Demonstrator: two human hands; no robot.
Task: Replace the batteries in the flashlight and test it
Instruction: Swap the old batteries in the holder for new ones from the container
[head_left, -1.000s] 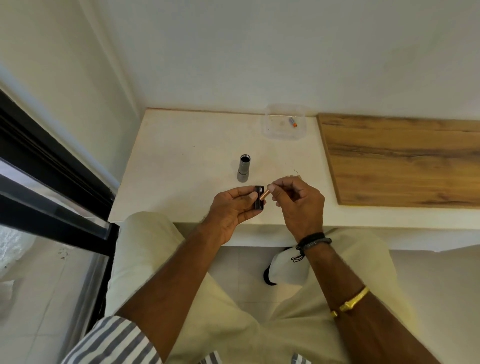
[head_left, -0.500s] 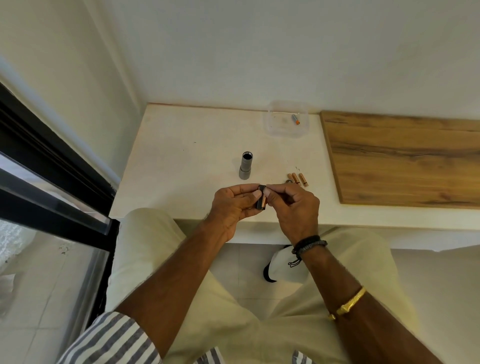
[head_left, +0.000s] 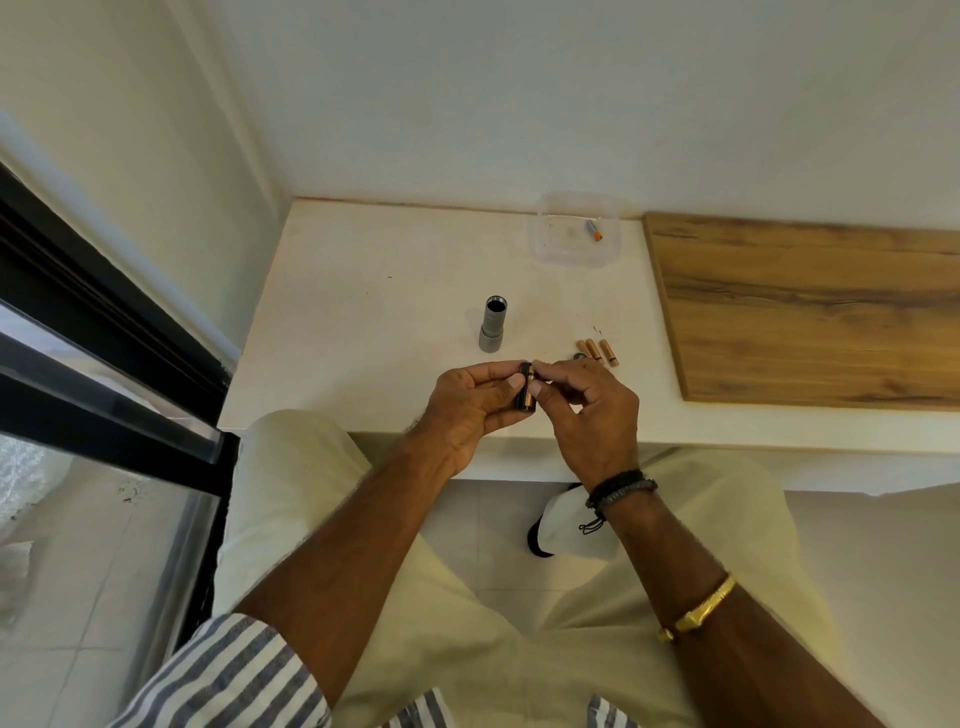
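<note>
**A:** what's going on over there?

**B:** loading step, I reckon. Left hand (head_left: 467, 410) is wrapped round the little black holder (head_left: 525, 375), and the right hand (head_left: 587, 410) pinches a copper cell (head_left: 530, 400) against it. Looks like it's being seated in a slot. All of that is right over the near edge of the desk (head_left: 363, 291).

**A:** and the torch?

**B:** the torch (head_left: 492, 331) stands upright on the desk, open end up, at 11 o'clock from the hands and apart from them. Three cells (head_left: 597, 352) lie side by side at 1 o'clock. Fresh or dead, can't tell. The clear tub (head_left: 574, 228) sits farther out, about 12 to 1 o'clock, with one orange-tipped cell (head_left: 594, 229) in it.

**A:** what's next then?

**B:** my guess is push this one fully home, polarity the right way round, then reach to 1 o'clock for another. I can't see how many slots are filled. After that the holder drops into the torch and it gets closed up. Testing looks a fair way off.
</note>
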